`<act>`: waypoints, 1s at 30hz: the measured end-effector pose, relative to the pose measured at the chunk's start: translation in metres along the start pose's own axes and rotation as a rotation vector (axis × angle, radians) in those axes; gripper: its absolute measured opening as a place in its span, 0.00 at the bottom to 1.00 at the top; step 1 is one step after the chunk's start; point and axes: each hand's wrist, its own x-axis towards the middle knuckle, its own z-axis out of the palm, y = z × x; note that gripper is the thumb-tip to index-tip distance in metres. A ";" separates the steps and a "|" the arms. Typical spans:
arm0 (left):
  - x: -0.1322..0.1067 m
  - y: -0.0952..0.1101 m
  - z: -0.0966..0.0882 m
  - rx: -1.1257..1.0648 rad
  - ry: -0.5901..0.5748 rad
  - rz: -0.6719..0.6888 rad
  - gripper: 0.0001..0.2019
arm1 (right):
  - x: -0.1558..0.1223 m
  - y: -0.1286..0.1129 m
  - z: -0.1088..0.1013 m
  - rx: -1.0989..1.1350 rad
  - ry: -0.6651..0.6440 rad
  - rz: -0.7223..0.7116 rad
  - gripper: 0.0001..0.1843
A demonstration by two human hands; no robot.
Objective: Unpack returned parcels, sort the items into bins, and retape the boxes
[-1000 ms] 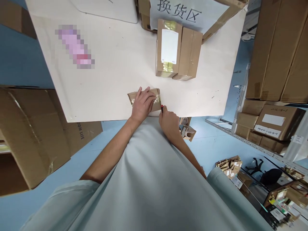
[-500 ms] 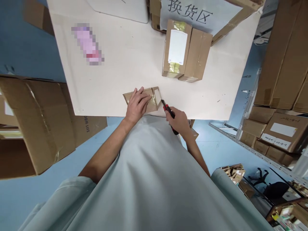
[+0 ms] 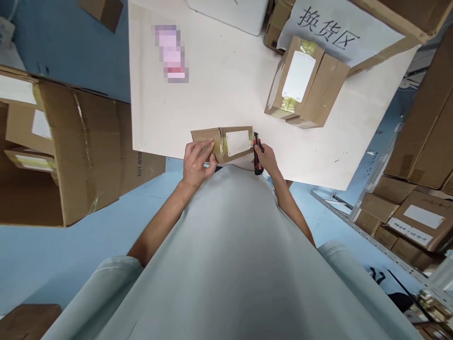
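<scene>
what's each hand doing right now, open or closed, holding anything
Left hand: on the left end of the box; whether it grips cannot be told.
Right hand: closed, holding the cutter.

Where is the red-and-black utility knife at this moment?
In the head view, the utility knife is held in the right hand, just right of the small labelled carton, at the near edge of the white table.
</scene>
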 end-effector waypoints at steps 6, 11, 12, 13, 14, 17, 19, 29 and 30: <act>0.001 0.001 -0.012 -0.140 0.081 -0.194 0.25 | -0.015 -0.002 0.012 0.093 0.086 -0.027 0.29; 0.012 -0.019 0.001 -0.446 -0.036 -0.406 0.29 | -0.036 -0.001 0.005 -0.044 0.177 -0.075 0.29; 0.014 -0.024 0.005 -0.501 -0.062 -0.437 0.31 | -0.041 -0.003 0.003 -0.110 0.197 -0.087 0.28; 0.014 -0.028 0.009 -0.549 -0.085 -0.456 0.31 | -0.047 -0.006 0.002 -0.195 0.224 -0.104 0.28; 0.015 -0.031 0.013 -0.587 -0.105 -0.463 0.30 | -0.053 -0.011 0.001 -0.294 0.251 -0.127 0.27; 0.015 -0.037 0.017 -0.623 -0.156 -0.437 0.21 | -0.068 -0.036 0.004 -0.614 0.261 -0.218 0.27; 0.016 -0.040 0.015 -0.618 -0.179 -0.416 0.16 | -0.074 -0.057 0.012 -0.801 0.147 -0.281 0.28; 0.017 -0.052 0.023 -0.663 -0.192 -0.348 0.16 | -0.046 -0.123 0.052 -1.444 -0.277 -0.468 0.29; 0.017 -0.053 0.024 -0.671 -0.188 -0.344 0.16 | -0.043 -0.125 0.052 -1.465 -0.287 -0.473 0.29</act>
